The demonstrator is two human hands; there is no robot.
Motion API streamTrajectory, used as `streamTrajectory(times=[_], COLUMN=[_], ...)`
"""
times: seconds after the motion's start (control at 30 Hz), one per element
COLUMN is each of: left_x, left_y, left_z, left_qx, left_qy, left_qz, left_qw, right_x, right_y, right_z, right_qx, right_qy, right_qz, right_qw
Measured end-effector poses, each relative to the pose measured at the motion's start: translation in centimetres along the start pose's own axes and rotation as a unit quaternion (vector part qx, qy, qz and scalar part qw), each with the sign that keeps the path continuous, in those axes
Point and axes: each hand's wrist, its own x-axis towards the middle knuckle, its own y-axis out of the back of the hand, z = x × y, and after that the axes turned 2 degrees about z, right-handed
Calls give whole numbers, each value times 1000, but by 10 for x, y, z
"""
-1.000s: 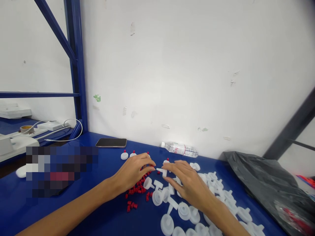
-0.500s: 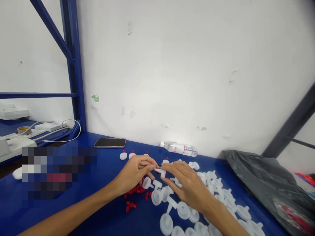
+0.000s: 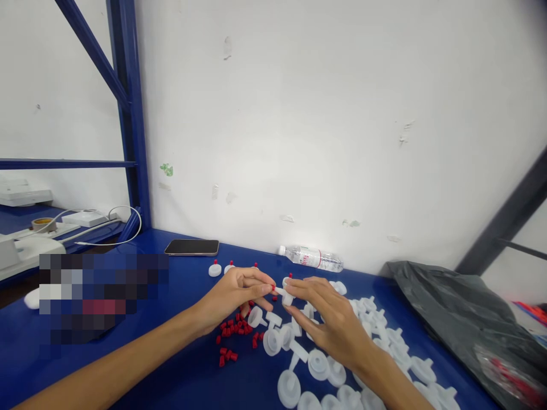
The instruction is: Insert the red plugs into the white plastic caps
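Between fingers and thumb, my right hand [image 3: 322, 304] grips a white plastic nozzle cap [image 3: 288, 297], its narrow spout pointing left. My left hand [image 3: 243, 293] pinches a small red tip cap [image 3: 272, 288] at the end of that spout. Below my left hand lies a scatter of loose red tip caps [image 3: 231, 328]. Many more white nozzle caps [image 3: 318, 364] spread under and to the right of my right hand. Behind my hands, several white caps with red tips stand upright, one of them a capped nozzle [image 3: 215, 269] at the left.
A phone [image 3: 192, 247] and a clear plastic bottle [image 3: 311, 257] lie along the wall on the blue table [image 3: 171, 364]. A dark plastic bag [image 3: 453, 307] covers the right side. White cables and a tape roll [image 3: 43, 225] are at far left, near a blurred patch.
The nozzle cap has turned slightly in my right hand. The red tip cap now shows clearly at the spout's end, between my left fingertips.
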Motion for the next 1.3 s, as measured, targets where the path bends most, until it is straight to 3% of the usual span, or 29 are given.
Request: streamTrajectory(times=[0.23,0.47,0.67,1.1,1.3], left_x=[-5,-11,-12,-13,-8], left_y=[2,-4,-13,-9,-10], left_z=[11,13,10,8,2], left_qx=[-121,-173,-142,-68,-68], left_qy=[58,53,34,-10,-14], left_qz=[-76,-176,-138,-155,-135], left_qw=[988,968,980,986,988], right_x=[3,7,7,14,12], right_y=[4,7,6,6,3], right_z=[-10,-16,-19,-36,-29], right_qx=[31,16,11,72,35], right_qy=[24,45,40,-18,-13], right_qz=[14,40,45,94,48], right_qw=[999,998,998,993,998])
